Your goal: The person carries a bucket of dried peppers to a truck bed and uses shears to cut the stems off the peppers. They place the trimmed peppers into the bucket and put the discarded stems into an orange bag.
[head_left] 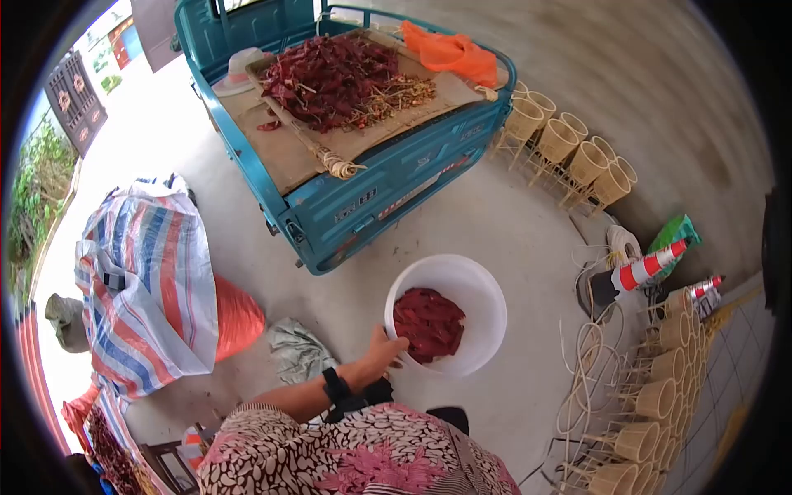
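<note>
My left hand, with a dark band on its wrist, grips the near left rim of a white plastic bucket. Its thumb lies over the rim and the other fingers are mostly hidden outside. Dark red dried chili peppers lie in the bottom of the bucket. My right hand does not show. Beyond the bucket, a large heap of dried chili peppers with loose stems rests on a tray-like sheet in the bed of a teal cargo tricycle.
An orange bag and a pale hat sit on the tricycle bed. At left stands a striped tarp bundle, beside a crumpled grey-green sack. Woven baskets, a loose hose and a traffic cone line the right side.
</note>
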The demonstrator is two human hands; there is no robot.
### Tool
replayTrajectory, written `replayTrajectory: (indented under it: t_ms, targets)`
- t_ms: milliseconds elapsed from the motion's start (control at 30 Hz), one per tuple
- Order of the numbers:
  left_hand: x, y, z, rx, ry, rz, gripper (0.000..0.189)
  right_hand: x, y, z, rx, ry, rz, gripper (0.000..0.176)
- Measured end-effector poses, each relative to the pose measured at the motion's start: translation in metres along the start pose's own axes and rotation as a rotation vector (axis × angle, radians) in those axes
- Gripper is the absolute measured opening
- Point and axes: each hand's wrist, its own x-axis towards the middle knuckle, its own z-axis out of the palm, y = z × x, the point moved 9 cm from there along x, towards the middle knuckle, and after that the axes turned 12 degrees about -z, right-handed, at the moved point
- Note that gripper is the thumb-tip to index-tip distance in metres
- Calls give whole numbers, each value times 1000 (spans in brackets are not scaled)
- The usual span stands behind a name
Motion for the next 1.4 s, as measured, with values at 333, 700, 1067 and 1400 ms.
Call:
replayTrajectory:
  t_ms: [333, 700, 1067, 1400]
  targets:
    - [116, 73, 15, -262, 209, 38, 49, 182, -94, 19, -110, -222, 31, 41]
    - [223, 49, 26, -726, 608, -53, 50, 466, -215, -216, -446, -256, 147, 40]
    - [362, -75, -13, -1043, 871, -308, 51, 561, -365, -86, -809, -466, -44, 36]
    - [476, -148, -31, -1113, 833, -320, 56, 578, -341, -63, -983, -511, 88, 37]
